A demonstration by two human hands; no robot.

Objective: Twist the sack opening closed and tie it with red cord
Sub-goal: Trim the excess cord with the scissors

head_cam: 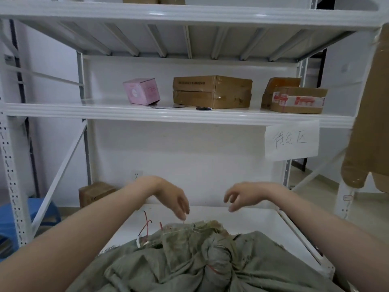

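Observation:
A grey-green woven sack (189,268) lies on the lowest white shelf (263,224). Its neck (216,253) is twisted into a tight bunch, and a thin red cord (213,269) wraps around it. The frayed mouth of the sack (195,228) fans out beyond the twist. Loose red cord ends (146,224) stick up at the left of the mouth. My left hand (179,201) hovers above the mouth, fingers pointing down, with a red strand right at its fingertips. My right hand (240,196) floats above the shelf with curled, spread fingers and nothing in it.
The middle shelf (63,111) holds a pink box (142,91), stacked brown cartons (212,91), taped cartons (296,99) and a black pen (203,108). A paper label (291,142) hangs from its edge. Steel uprights stand at both sides, with a blue stool (42,211) at left.

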